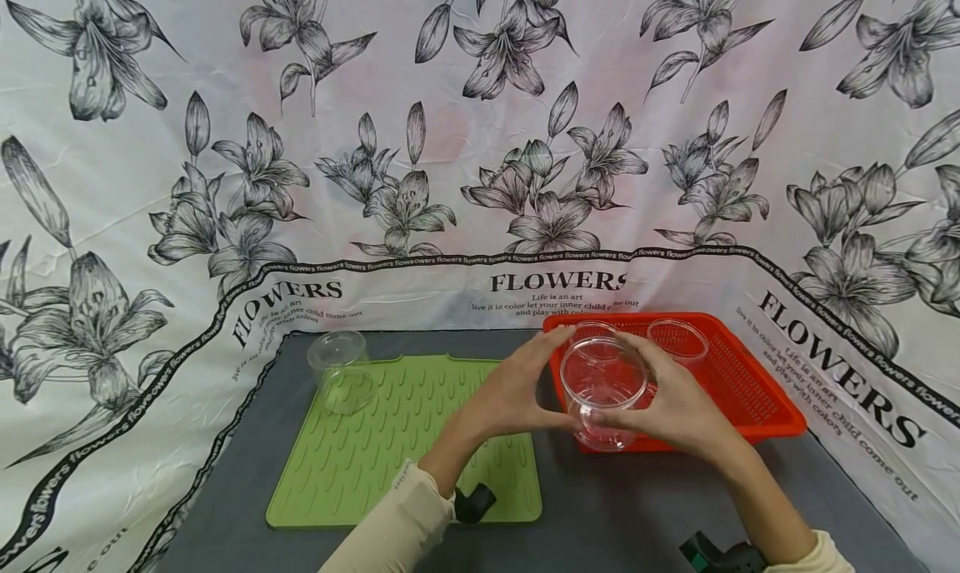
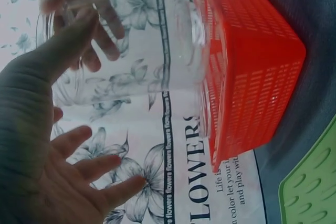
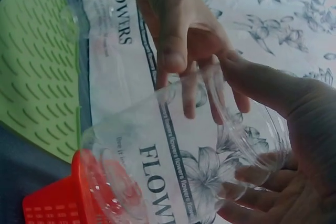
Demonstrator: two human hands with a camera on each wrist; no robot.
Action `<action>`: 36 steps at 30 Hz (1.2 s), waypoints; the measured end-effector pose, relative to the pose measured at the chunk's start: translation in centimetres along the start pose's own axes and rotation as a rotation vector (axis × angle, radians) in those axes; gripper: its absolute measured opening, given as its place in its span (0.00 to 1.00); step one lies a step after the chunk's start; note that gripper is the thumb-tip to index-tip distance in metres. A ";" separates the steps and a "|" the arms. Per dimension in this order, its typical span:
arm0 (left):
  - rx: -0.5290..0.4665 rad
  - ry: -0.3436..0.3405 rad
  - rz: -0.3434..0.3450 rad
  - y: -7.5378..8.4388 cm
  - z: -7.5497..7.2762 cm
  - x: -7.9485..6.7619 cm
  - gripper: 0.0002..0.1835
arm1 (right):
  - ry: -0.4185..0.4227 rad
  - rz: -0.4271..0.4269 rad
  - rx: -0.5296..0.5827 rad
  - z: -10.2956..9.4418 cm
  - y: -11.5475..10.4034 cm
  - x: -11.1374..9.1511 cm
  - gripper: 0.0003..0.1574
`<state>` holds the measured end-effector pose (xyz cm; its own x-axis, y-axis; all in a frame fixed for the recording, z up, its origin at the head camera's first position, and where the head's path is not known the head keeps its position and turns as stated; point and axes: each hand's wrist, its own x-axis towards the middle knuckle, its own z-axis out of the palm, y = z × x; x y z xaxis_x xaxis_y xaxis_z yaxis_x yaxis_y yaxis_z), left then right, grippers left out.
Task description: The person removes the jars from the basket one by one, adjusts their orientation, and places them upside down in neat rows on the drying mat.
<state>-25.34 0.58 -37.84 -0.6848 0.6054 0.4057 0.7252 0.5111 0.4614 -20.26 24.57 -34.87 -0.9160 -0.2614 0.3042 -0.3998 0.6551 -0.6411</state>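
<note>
A clear, wide-rimmed jar (image 1: pixel 603 381) is held up over the near left part of the red basket (image 1: pixel 757 431). My right hand (image 1: pixel 678 402) grips it near the rim, thumb on the near side and fingers around the far side, as the right wrist view shows of the jar (image 3: pixel 157 140). My left hand (image 1: pixel 498 398) is spread at the jar's left side, its thumb close to the rim. In the left wrist view the fingers of the left hand (image 2: pixel 79 182) stand apart and relaxed; whether they touch the jar is unclear.
More clear round containers (image 1: pixel 677 340) sit in the basket. A ridged green mat (image 1: pixel 405 465) lies to the left on the grey tabletop (image 1: pixel 592 515), with another clear jar (image 1: pixel 341 373) at its far left corner. A flower-printed cloth (image 1: pixel 420 298) hangs behind.
</note>
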 end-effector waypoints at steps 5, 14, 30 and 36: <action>-0.088 -0.078 -0.015 0.0 -0.2 -0.3 0.66 | -0.056 -0.049 -0.004 0.2 0.3 -0.1 0.63; -0.168 -0.144 -0.058 0.1 -0.2 -0.6 0.65 | -0.134 -0.121 0.002 0.2 0.7 -0.4 0.61; -0.283 -0.180 -0.076 -0.1 -0.3 -1.2 0.53 | -0.184 -0.156 0.060 0.9 0.8 -0.3 0.62; -0.345 -0.172 -0.097 -0.4 -0.2 -1.6 0.52 | -0.158 -0.149 0.109 1.5 0.9 -0.6 0.62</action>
<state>-24.60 -0.73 -38.53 -0.7057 0.6725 0.2229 0.5709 0.3534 0.7411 -20.16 24.27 -36.66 -0.8367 -0.4629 0.2925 -0.5242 0.5226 -0.6724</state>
